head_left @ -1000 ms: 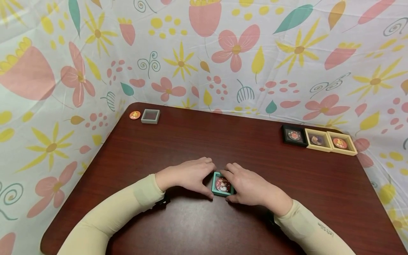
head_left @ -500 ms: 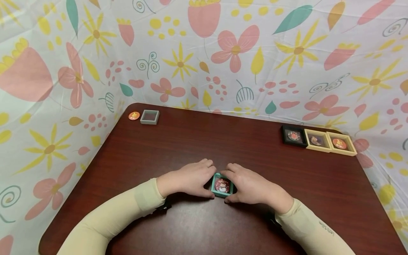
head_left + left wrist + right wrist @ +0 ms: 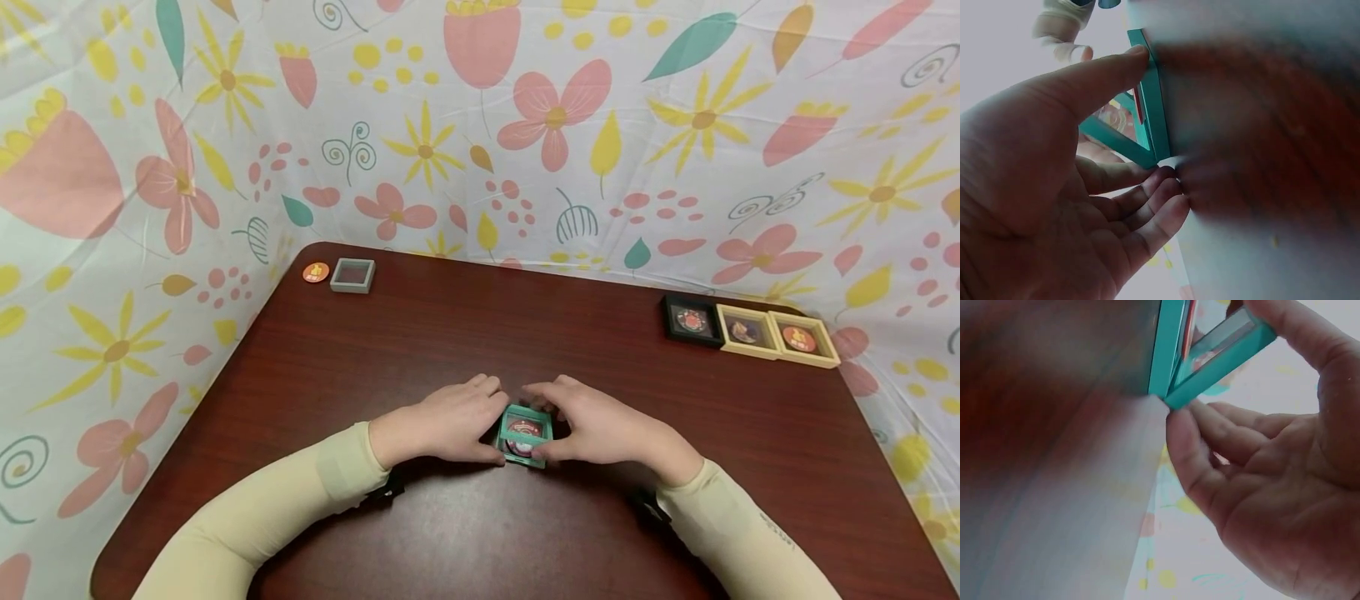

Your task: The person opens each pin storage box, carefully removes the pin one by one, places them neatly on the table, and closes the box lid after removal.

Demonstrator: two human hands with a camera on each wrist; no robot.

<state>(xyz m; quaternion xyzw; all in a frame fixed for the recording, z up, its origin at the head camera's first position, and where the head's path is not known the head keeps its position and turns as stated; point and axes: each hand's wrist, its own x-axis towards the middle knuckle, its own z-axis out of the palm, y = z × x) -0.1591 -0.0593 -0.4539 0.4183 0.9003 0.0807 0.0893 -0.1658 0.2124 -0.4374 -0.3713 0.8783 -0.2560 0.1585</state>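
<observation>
From your head camera, you are looking down at a dark red table (image 3: pixel 420 333) with flowery cloth (image 3: pixel 525 125) all around it. Your left hand (image 3: pixel 450 421) and your right hand (image 3: pixel 600 429) are meeting near the middle of the table, close to you. Between them is a small green box (image 3: pixel 524 435) with a red badge (image 3: pixel 522 447) inside. Your left hand is gripping the left side of the box with its thumb and fingers. Your right hand is pinching the lid (image 3: pixel 527 425) and tilting it up, so the box is partly open. Far off in the left corner, an orange badge (image 3: pixel 316 272) is lying just beside a grey box (image 3: pixel 352 275). On the far right, a black box (image 3: pixel 692 320) and two cream boxes (image 3: pixel 776 335) are sitting in a row, touching, each with a badge inside. From your left wrist camera, your thumb (image 3: pixel 1094 78) is pressing on one corner of the green box (image 3: pixel 1147 119), and your curled fingers (image 3: pixel 1147 200) are touching its other end. The box is resting on the table (image 3: pixel 1266 137). From your right wrist camera, your thumb (image 3: pixel 1188 453) and a finger (image 3: pixel 1291 331) are holding the lid (image 3: pixel 1219 359), which is slanting away from the bottom half (image 3: pixel 1165 344).
</observation>
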